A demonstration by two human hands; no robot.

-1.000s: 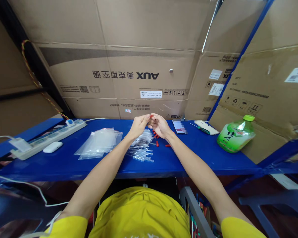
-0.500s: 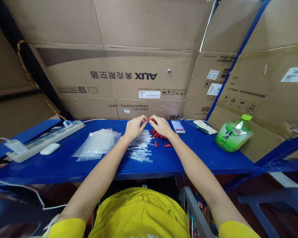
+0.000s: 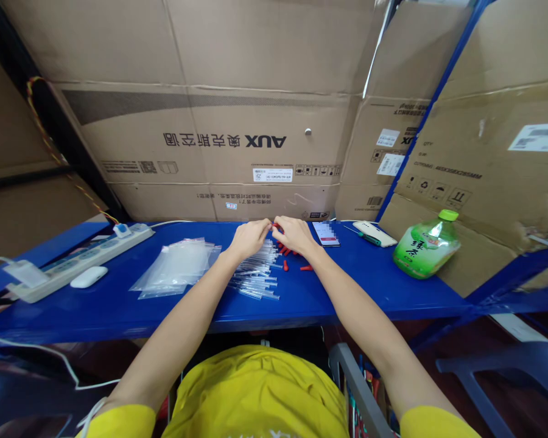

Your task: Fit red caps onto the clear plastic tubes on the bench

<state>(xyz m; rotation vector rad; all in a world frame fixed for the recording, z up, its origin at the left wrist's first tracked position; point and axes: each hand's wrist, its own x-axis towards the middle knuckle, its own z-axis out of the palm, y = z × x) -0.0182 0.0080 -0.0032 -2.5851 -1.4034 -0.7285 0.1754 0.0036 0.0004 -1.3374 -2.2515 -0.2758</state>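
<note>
My left hand (image 3: 250,238) and my right hand (image 3: 295,233) meet fingertip to fingertip above the far half of the blue table. A small red rubber bulb (image 3: 274,225) shows between them, pinched by my right fingers. The left fingers are closed too, but what they grip is hidden. Below the left hand lies a pile of thin clear tubes (image 3: 257,277). Beneath the right hand is a heap of red bulbs (image 3: 288,249), partly covered by it. A loose red bulb (image 3: 285,266) lies nearer me, and another (image 3: 306,267) rests beside the right wrist.
Clear plastic bags (image 3: 176,264) lie left of the tubes. Farther left are a white case (image 3: 89,277) and a power strip (image 3: 80,258). A phone (image 3: 325,233), a green screwdriver (image 3: 369,238) and a green bottle (image 3: 424,246) stand or lie right. Cardboard (image 3: 228,115) walls the back.
My hands have drawn closer together, and less of the red bulb shows between the fingertips. The whole view has shifted slightly. The bags and tube pile stay put.
</note>
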